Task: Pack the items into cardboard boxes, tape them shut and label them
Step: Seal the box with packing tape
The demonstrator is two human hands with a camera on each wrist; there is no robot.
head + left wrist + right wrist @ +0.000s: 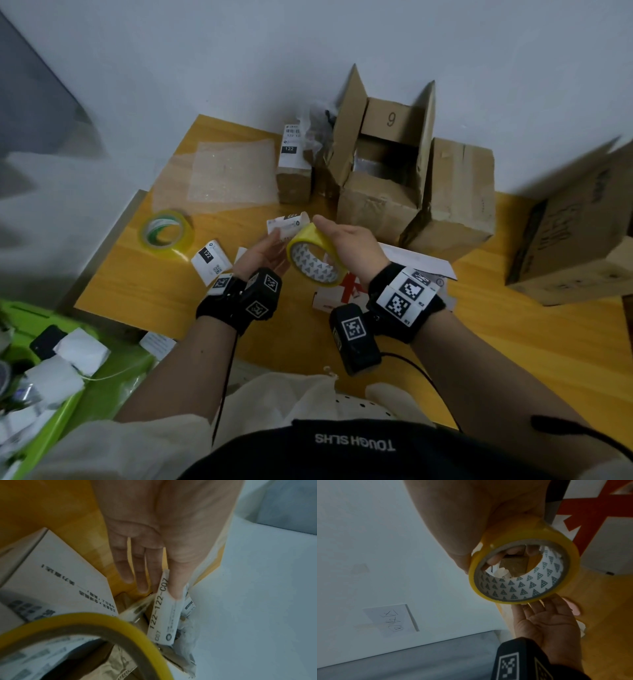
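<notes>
My right hand [339,236] grips a yellow tape roll [317,255] above the wooden table [513,325], thumb on its outer band. In the right wrist view my fingers show through the triangle-printed core of the tape roll [522,588]. My left hand [270,246] lies open just left of the roll, fingers straight, palm turned toward it. A curled white label [287,222] reading 122-122-C07 [163,615] lies just past the left fingertips [142,588]. An open cardboard box marked 9 [380,192] stands behind, flaps up.
A taped box [459,198] sits right of the open one, and a small labelled box [294,164] left of it. A large box [575,233] stands far right. A second tape roll [166,233], bubble wrap [226,171], loose labels [210,260] and a green bin [51,359] lie to the left.
</notes>
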